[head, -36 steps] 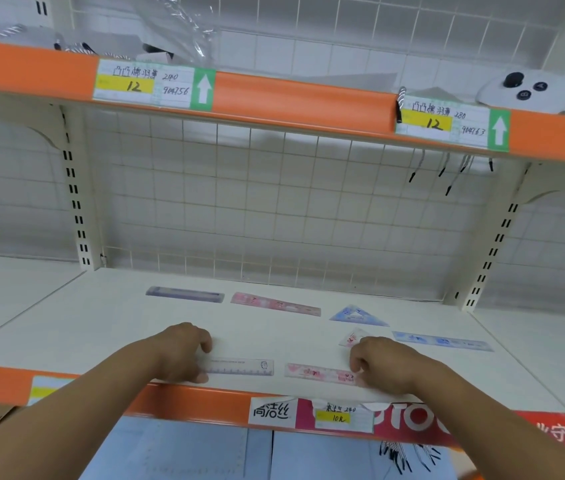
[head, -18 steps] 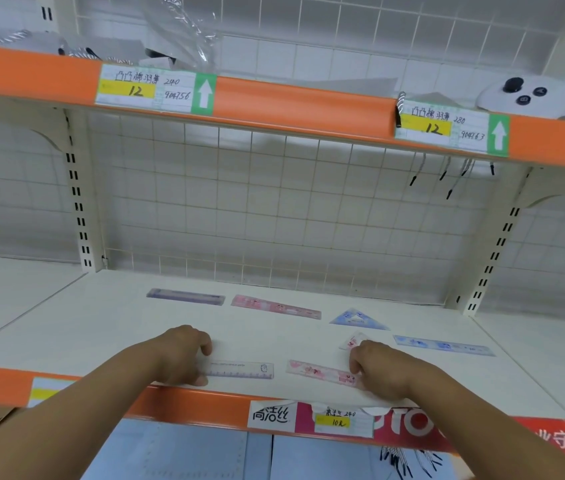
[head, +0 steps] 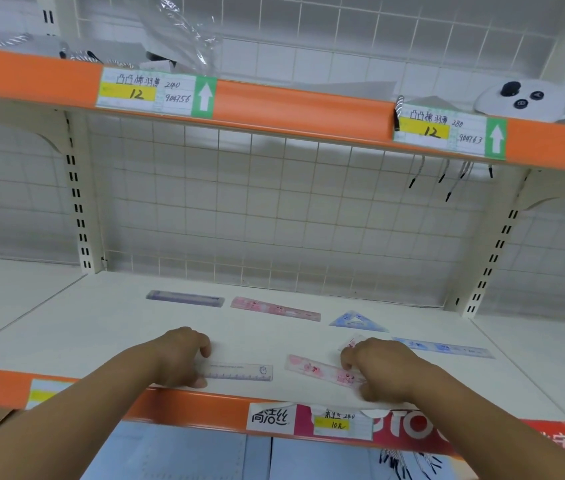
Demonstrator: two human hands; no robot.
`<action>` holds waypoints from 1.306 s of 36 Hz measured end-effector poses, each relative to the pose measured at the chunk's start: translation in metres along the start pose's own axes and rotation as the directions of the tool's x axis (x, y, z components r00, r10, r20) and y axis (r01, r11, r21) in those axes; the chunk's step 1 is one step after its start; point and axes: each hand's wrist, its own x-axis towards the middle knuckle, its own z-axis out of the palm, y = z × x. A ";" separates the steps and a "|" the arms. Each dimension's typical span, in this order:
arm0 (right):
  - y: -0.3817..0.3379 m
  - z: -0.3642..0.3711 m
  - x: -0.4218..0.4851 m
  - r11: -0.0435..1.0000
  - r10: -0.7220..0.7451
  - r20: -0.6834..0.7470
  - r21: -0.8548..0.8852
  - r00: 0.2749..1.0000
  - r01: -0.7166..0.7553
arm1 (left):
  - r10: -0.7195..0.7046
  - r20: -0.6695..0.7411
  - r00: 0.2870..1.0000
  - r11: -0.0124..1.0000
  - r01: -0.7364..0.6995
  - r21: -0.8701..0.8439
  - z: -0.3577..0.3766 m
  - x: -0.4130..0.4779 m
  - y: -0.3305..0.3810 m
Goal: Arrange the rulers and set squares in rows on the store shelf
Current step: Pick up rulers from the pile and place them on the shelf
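Note:
On the white shelf (head: 108, 327), a back row holds a purple ruler (head: 185, 298), a pink ruler (head: 275, 309) and a blue set square (head: 357, 321). Near the front edge lie a clear lilac ruler (head: 241, 371) and a pink ruler (head: 319, 370). My left hand (head: 179, 356) pinches the left end of the clear ruler. My right hand (head: 379, 367) pinches the right end of the front pink ruler. A pale pink set square (head: 351, 342) peeks out behind my right hand, mostly hidden. A blue ruler (head: 443, 348) lies to the right.
A wire grid back panel (head: 274, 220) closes the rear. The orange-edged upper shelf (head: 302, 109) hangs overhead with price labels, and black-tipped cords (head: 447, 178) dangle at the right. Slotted uprights (head: 78, 202) stand at both sides. Packaged goods (head: 177, 455) sit below the front lip.
Both hands stay on the front rulers. The right end of the front pink ruler has swung slightly toward the front edge, leaving it more slanted.

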 end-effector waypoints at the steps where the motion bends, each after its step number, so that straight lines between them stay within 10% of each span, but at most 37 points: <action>1: 0.000 -0.001 0.000 1.000 -0.001 0.000 -0.007 1.000 0.001 | 0.000 0.000 1.000 1.000 0.000 -0.001 0.000 0.000 0.000; 47: 0.007 0.005 0.010 0.993 -0.008 0.012 0.119 1.000 0.007 | -0.003 0.006 1.000 1.000 0.003 -0.019 -0.001 -0.002 0.001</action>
